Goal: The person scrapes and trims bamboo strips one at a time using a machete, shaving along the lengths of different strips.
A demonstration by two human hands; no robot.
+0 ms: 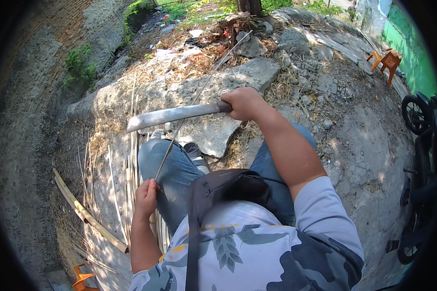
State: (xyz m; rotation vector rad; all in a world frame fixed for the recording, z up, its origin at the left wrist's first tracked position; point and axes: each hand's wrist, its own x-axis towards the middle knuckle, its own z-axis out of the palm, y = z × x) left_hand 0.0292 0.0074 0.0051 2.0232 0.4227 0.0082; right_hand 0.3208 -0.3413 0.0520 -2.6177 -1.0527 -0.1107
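Observation:
My right hand [245,104] is closed round the dark handle of a machete [175,115]. Its broad metal blade points left, roughly level, above my knees. Down at my left thigh, my left hand [146,193] pinches the near end of a long thin strip, seemingly bamboo [169,151]. The strip slants up and away to the right, and the blade crosses it. Whether blade and strip touch, I cannot tell. Several pale split strips [133,165] lie on the ground beside my left leg.
A split bamboo length [80,208] lies at the left. Broken concrete slabs [247,75] and rubble spread ahead, with dry leaves and a tree trunk [250,6] beyond. Orange stools [389,63] stand far right, near a dark wheeled vehicle [416,169]. A brick wall [48,43] runs along the left.

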